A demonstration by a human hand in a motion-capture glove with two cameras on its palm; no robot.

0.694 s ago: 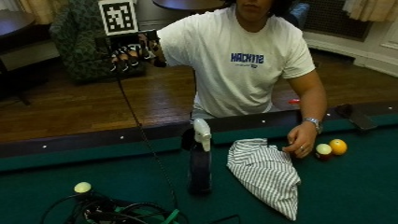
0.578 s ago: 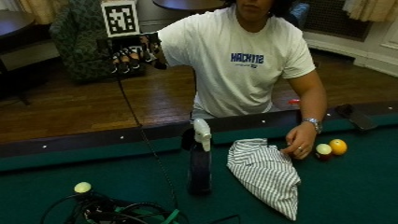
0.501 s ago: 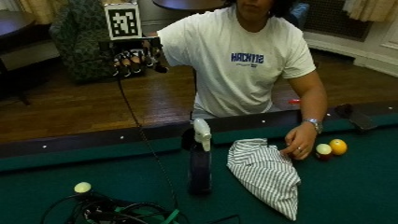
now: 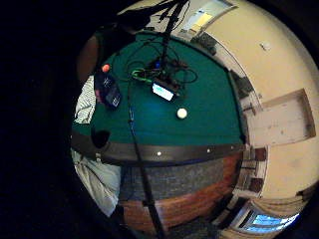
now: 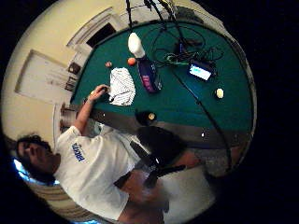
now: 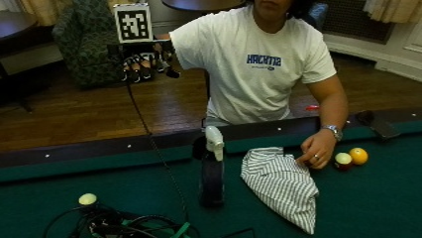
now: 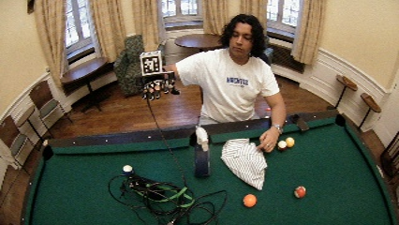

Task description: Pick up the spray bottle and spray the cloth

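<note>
The black-gloved right hand (image 6: 146, 63) hung raised beside the person, fingers loosely drooping, holding nothing; the dark white-topped spray bottle (image 6: 211, 173) stood on the green bench (image 6: 369, 208) near the striped cloth (image 6: 282, 185)

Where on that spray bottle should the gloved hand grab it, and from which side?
Probably round the narrow neck just under the white trigger head of the spray bottle, which stands upright on the green table. The gloved right hand, raised off to its side, could come from there; the striped cloth lies on the other side.
</note>
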